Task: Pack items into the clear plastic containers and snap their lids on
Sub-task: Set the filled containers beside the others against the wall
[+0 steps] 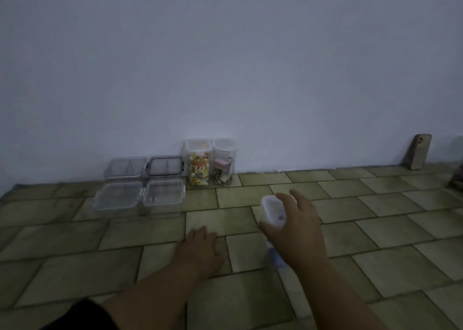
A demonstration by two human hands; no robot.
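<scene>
You see clear, glossy plastic containers (pixel 140 186) on a matt, worn tiled floor (pixel 375 229), a smooth painted wall (pixel 225 66) behind them.

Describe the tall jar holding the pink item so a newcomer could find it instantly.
Start at the pale wall where it meets the tiled floor. Two tall clear jars stand side by side against it, right of four flat square boxes. Yours is the right-hand jar: it holds a pink item and metal clips, while its neighbour holds colourful yellow and red pieces.
</scene>
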